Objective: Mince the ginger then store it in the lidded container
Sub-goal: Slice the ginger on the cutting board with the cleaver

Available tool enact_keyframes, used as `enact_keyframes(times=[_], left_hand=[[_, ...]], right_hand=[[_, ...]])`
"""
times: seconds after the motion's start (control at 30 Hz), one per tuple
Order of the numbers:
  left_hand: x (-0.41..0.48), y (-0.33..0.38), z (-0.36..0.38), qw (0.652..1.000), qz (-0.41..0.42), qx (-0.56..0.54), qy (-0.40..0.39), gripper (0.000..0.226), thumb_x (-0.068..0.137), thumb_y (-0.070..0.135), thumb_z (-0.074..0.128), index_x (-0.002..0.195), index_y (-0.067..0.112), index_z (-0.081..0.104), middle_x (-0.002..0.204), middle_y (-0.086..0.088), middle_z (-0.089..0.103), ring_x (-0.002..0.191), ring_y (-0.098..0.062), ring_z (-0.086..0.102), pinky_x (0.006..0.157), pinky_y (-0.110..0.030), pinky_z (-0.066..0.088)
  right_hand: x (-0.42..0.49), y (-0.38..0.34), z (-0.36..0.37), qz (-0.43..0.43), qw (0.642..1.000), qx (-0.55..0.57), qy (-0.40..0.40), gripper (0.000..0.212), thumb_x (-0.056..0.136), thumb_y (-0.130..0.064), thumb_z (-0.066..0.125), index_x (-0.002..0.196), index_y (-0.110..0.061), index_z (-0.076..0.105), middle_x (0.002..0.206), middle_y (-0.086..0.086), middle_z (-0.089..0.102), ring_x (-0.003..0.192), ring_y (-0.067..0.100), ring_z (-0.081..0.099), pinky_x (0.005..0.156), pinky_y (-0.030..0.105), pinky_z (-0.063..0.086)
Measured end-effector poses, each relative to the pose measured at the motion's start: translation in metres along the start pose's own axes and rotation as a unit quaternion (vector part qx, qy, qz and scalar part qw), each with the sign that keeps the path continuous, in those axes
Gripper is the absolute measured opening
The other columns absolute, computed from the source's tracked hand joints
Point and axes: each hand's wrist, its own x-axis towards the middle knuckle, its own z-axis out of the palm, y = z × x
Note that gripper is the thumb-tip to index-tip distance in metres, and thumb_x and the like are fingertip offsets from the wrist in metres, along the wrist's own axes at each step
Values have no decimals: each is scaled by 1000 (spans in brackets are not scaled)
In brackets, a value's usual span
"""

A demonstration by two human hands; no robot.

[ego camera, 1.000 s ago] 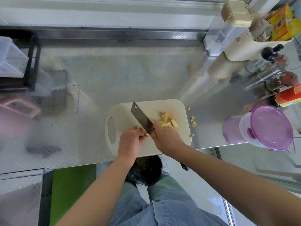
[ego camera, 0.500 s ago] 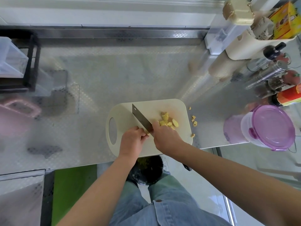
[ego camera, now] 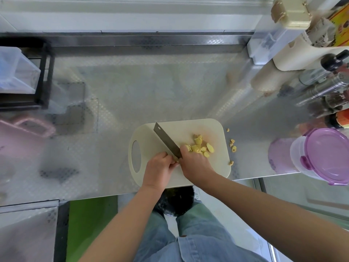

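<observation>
A knife (ego camera: pixel 166 141) was gripped by the right hand (ego camera: pixel 194 165) over the board (ego camera: pixel 188 129). The left hand (ego camera: pixel 160 167) was curled beside it; its hold could not be told. Ginger (ego camera: pixel 200 148) was piled on the board's right half.

Bright, even daylight falls on my counter (ego camera: pixel 151 91), perhaps from the far side; the steel gives soft glare and hazy reflections. Shadows are faint. The wide lens bends the edges: bottles (ego camera: pixel 324 89) and rack (ego camera: pixel 44 76) smear, while the ginger (ego camera: pixel 200 148) is sharp.
</observation>
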Motion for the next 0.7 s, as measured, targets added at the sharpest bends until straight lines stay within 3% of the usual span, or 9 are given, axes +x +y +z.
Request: enact_keyframes(times=[0.23,0.37,0.53,0.7], left_hand=[[-2,2,-3,1000,-9,-4,6,26,63,8,87,56,9,63,55,-4,51,48,-23,49,42,-30,44],[-7,5,-7,1000,7,-1,8,19,63,2,85,63,11,68,57,-3,54,48,-21,51,43,-25,45],[-5,4,-6,1000,-7,5,5,20,63,3,86,61,9,67,56,-4,55,47,-22,51,44,-26,45],[-6,4,-5,1000,-20,-4,1,19,67,5,84,61,8,67,58,-6,56,49,-24,54,45,-29,49]], right_hand=[[11,1,-13,36,996,68,33,18,100,-20,40,112,-8,35,79,8,49,76,36,58,56,39,42],[0,7,-19,-4,997,70,38,13,99,-21,42,101,-11,35,78,10,55,69,34,57,58,45,49],[-12,8,-20,-27,998,42,36,13,98,-22,40,94,-19,29,77,7,52,65,29,51,55,35,38],[-15,7,-18,-28,999,6,34,10,99,-19,40,106,-13,38,77,5,50,66,28,52,55,33,36]])
